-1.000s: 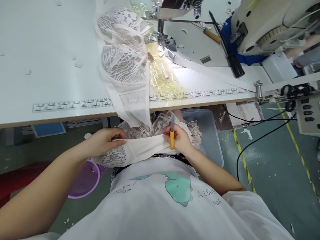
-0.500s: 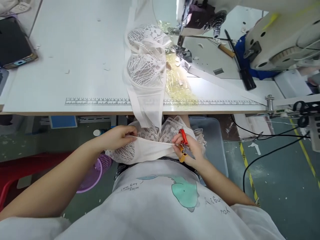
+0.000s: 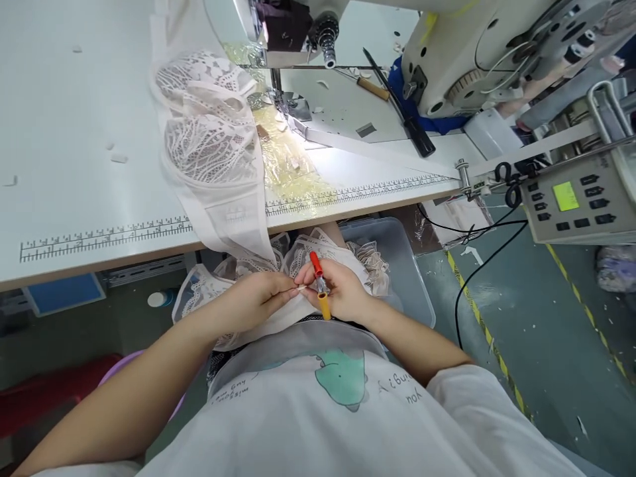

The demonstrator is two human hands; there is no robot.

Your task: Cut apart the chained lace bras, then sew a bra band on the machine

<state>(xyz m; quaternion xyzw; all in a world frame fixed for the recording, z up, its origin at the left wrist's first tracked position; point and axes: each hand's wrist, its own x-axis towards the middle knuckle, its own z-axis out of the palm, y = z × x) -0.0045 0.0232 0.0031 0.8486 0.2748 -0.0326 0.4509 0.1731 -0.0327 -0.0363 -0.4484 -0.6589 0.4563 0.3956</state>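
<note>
My left hand (image 3: 261,298) is closed in a pinch on the white edge of a lace bra (image 3: 283,319) lying over my lap. Right beside it, my right hand (image 3: 345,290) has its fingertips at the same edge, almost touching the left ones. Held in my right hand is a pair of thread snips (image 3: 324,307) with red and yellow handle sleeves; its blades are mostly hidden. More white lace bra pieces (image 3: 213,156) trail from the tabletop over its front edge towards my lap.
A sewing machine (image 3: 447,59) stands at the back right, with a screwdriver (image 3: 420,136) beside it. A printed ruler (image 3: 348,194) runs along the table's front edge. Below are a clear plastic bin (image 3: 420,291) with lace inside and a control panel (image 3: 581,199) at right.
My two hands have come together at the bra's edge, where before they held it stretched apart. The view has turned to the right, so the phone at the left is gone from sight.
</note>
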